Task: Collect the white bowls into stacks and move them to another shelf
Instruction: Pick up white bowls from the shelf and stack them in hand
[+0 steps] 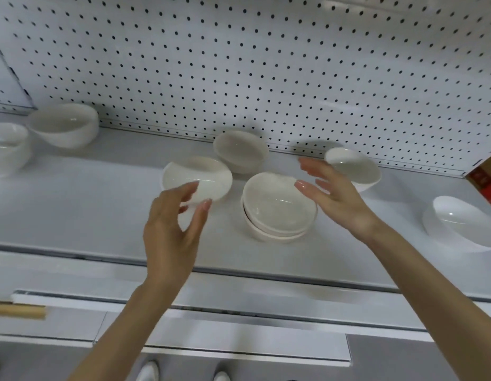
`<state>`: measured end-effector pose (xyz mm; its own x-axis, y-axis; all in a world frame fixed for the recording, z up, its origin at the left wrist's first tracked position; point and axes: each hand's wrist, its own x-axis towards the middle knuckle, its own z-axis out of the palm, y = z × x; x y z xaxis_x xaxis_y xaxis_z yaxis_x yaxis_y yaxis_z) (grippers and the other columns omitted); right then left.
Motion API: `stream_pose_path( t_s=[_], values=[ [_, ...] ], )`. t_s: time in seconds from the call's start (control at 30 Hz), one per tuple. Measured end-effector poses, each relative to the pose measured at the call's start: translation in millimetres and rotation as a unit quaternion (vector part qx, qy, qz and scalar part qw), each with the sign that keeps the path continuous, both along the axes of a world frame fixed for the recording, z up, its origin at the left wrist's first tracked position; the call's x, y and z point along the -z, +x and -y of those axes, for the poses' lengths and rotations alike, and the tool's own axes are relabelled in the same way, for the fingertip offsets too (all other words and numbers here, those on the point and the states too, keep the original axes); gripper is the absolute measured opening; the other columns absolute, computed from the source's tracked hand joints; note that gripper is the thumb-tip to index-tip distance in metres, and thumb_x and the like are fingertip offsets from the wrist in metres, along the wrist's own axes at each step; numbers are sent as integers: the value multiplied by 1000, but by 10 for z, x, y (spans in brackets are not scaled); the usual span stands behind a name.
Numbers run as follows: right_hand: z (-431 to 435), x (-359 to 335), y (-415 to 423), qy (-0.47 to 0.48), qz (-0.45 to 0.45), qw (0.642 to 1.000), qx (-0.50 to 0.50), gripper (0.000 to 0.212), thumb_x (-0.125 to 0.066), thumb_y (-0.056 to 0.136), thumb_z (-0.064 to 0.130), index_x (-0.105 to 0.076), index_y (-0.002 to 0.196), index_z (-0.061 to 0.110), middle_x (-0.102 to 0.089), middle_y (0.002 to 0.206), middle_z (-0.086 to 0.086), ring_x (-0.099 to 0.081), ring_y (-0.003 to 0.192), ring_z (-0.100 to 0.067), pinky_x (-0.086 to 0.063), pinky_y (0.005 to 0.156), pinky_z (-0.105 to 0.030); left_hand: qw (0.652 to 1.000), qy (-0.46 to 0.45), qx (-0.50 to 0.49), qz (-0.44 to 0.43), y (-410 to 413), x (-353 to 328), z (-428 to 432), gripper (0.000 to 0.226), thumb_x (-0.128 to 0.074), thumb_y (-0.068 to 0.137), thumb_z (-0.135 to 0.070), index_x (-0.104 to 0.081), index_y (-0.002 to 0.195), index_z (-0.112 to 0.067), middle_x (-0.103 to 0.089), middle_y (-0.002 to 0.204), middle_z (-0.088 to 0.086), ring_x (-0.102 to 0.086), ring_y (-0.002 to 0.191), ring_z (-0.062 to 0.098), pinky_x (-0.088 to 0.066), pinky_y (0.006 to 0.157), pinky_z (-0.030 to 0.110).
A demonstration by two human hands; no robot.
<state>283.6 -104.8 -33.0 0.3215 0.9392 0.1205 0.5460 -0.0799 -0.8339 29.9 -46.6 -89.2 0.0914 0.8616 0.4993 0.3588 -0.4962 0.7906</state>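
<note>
i see the left hand [173, 229] curled round the near wall of a tilted bowl [197, 176], thumb on one side and fingers on the other, gripping it just left of the stack of two bowls [278, 209] that sits mid-shelf. the right hand [337, 199] is spread flat, fingers straight and holding nothing, hanging just right of the stack's rim and in front of the right rear bowl [357, 167]; i cannot tell if it touches either. a back bowl [240, 151] sits by the pegboard panel [239, 64], behind the stack. a far right bowl [461, 221] stands well apart on the white shelf [74, 204]. two deeper bowls [65, 125] sit side by side at the left end. a wooden stick [19, 310] lies on the lower level at left.
</note>
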Motion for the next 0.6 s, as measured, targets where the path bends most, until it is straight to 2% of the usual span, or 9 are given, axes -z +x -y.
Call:
stream_pose_path(
  t_s=[0.07, 0.17, 0.23, 0.27, 0.33, 0.4, 0.5, 0.6],
  values=[
    [-184, -107, -72, -19, 85, 995, -40, 43, -65, 85, 39, -57, 126, 29, -60, 122, 9, -52, 118, -5, -38, 104, -24, 999, -21, -22, -13, -62, -16, -182, 60, -54, 89, -54, -49, 134, -15, -54, 126, 3, -54, 115, 22, -45, 92, 32],
    [-467, -195, -233, -94, 230, 961, -122, 55, -58, 84, 55, -58, 128, 22, -61, 124, 6, -52, 119, -12, -39, 103, -31, 990, -137, 7, -25, -164, 43, -425, 87, -55, 79, -65, -33, 146, -13, -42, 144, 8, -43, 130, 24, -39, 104, 36],
    [-642, -218, -349, -135, 305, 931, -150, 59, -49, 84, 64, -63, 118, 19, -63, 121, 5, -51, 117, -17, -36, 104, -37, 982, -178, 43, -34, -224, 106, -530, 95, -53, 73, -77, -34, 145, -16, -47, 140, 5, -46, 128, 22, -41, 101, 34],
    [-723, -230, -400, -152, 326, 920, -156, 59, -45, 84, 67, -65, 108, 17, -65, 113, 4, -52, 111, -18, -36, 100, -37, 980, -186, 60, -37, -245, 125, -558, 96, -51, 69, -77, -35, 144, -19, -50, 137, 2, -48, 124, 19, -41, 98, 30],
    [-861, -254, -477, -184, 348, 904, -166, 59, -39, 87, 68, -57, 82, 12, -61, 85, 0, -51, 89, -17, -33, 85, -34, 977, -191, 85, -41, -268, 153, -596, 96, -51, 66, -73, -33, 145, -23, -51, 135, -2, -49, 120, 14, -39, 96, 26],
    [-959, -274, -553, -211, 348, 897, -172, 56, -38, 90, 66, -42, 70, 14, -45, 69, -1, -43, 71, -13, -27, 76, -33, 974, -199, 100, -36, -269, 149, -604, 93, -59, 71, -70, -29, 147, -24, -50, 135, -6, -47, 119, 10, -39, 95, 25],
    [-1060, -268, -627, -236, 346, 891, -175, 55, -38, 91, 64, -31, 65, 16, -33, 64, 0, -38, 64, -13, -27, 69, -30, 970, -214, 118, -10, -261, 118, -590, 86, -60, 78, -62, -24, 148, -26, -46, 132, -14, -43, 121, 6, -37, 93, 21],
    [-1115, -217, -665, -257, 327, 896, -157, 56, -39, 91, 65, -36, 66, 15, -33, 66, 0, -38, 68, -18, -30, 72, -30, 962, -247, 113, 31, -222, 104, -565, 80, -53, 85, -58, -19, 150, -25, -48, 133, -12, -46, 120, 7, -36, 83, 5]
  ],
)
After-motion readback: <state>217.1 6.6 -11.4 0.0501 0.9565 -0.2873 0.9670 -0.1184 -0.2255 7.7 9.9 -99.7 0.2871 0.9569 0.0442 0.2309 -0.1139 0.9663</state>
